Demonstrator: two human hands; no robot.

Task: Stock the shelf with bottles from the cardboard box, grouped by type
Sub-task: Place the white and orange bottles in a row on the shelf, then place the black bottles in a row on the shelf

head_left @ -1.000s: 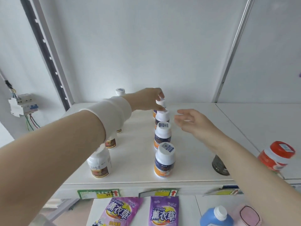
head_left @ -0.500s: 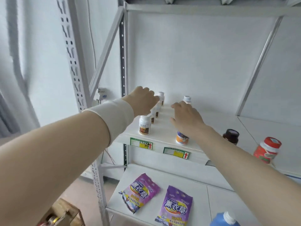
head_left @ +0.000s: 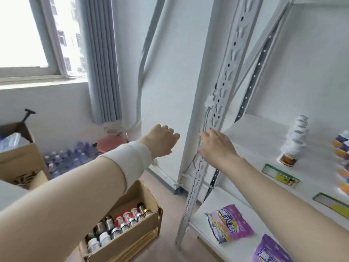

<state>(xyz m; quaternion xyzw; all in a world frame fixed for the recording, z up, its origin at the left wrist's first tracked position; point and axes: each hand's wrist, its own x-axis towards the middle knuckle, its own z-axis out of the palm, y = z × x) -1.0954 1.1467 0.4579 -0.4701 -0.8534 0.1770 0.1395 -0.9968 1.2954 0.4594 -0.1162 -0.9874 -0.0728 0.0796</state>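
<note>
Both arms have swung left off the white metal shelf (head_left: 253, 135) toward the open brown cardboard box (head_left: 132, 241), near left, packed with small capped bottles (head_left: 120, 223). Nothing held: left hand (head_left: 162, 141) loosely curled, right hand (head_left: 217, 146) fingers apart. Those bottles look light, rigid and slick, so grip just below the cap.

Open air runs below my left grip (head_left: 160, 142) down to the open-topped cardboard box (head_left: 130, 242). The perforated upright (head_left: 224, 82), at my right grip (head_left: 217, 146), bars the shelf (head_left: 251, 137) edge; bare board lies beyond.
</note>
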